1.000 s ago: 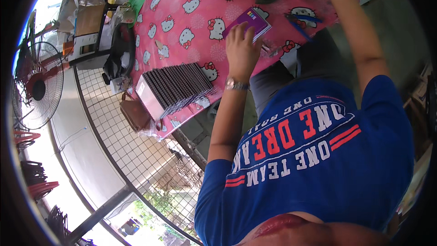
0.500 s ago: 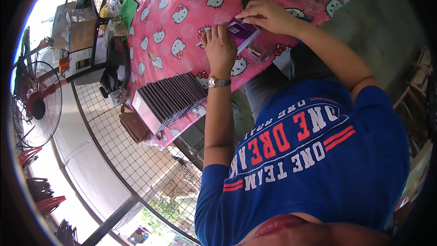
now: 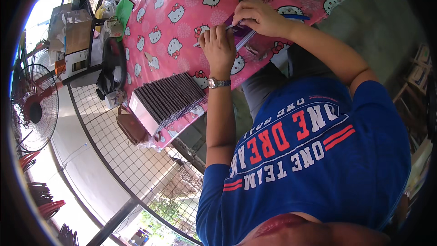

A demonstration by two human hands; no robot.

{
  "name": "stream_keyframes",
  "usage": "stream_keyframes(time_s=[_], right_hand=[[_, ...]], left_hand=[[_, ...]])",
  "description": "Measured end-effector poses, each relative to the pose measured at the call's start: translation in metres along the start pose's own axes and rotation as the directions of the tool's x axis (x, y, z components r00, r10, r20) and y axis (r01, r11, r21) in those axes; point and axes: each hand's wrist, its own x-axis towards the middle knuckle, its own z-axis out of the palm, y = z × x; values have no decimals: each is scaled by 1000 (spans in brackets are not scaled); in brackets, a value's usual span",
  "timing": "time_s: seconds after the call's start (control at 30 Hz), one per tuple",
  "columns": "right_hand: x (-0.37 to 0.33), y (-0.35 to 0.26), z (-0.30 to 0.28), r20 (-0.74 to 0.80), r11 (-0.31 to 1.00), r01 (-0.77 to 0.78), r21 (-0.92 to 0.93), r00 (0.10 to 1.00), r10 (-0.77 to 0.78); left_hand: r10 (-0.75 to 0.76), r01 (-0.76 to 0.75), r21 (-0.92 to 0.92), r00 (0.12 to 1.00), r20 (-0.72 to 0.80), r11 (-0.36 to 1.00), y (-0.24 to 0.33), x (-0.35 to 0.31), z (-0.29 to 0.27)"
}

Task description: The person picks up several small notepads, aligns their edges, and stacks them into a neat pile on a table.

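On my head feed: purple booklet [image 3: 241, 35] is at the near edge of the bench [image 3: 193, 11], between both hands and partly covered by them. Right hand [image 3: 264, 18] — grip nearly closed, thumb and fingers pinching the booklet's upper part. Left hand [image 3: 219, 48] has fingers curled down against its left side; palm faces away from me, so I can't tell how far that grip is closed or whether it has hold. A thin white edge [image 3: 196, 44] pokes out left of those fingers, source unclear. Wristwatch [image 3: 211, 82] on the left wrist.

Blue handle [image 3: 296, 17] lies just beyond the right wrist. Stack of spiral-bound notebooks [image 3: 175, 100], dark coils up, sits left of the left forearm, apart from it. Brown pouch [image 3: 131, 125] is just beside the stack's outer end.
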Motion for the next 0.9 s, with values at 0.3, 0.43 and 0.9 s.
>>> stream_keyframes(time_s=[0.3, 0.43, 0.9], right_hand=[[8, -21, -17, 141, 986, -168, 19, 976, 163], [22, -39, -29, 379, 943, -307, -127, 864, 332], [71, 23, -37, 624, 888, -325, 325, 780, 58]], left_hand=[[20, -20, 21, 1000, -11, 1000, 16, 0, 0], [-6, 2, 69, 999, 53, 998, 17, -1, -2], [-57, 66, 137, 996, -69, 988, -1, -19, -7]])
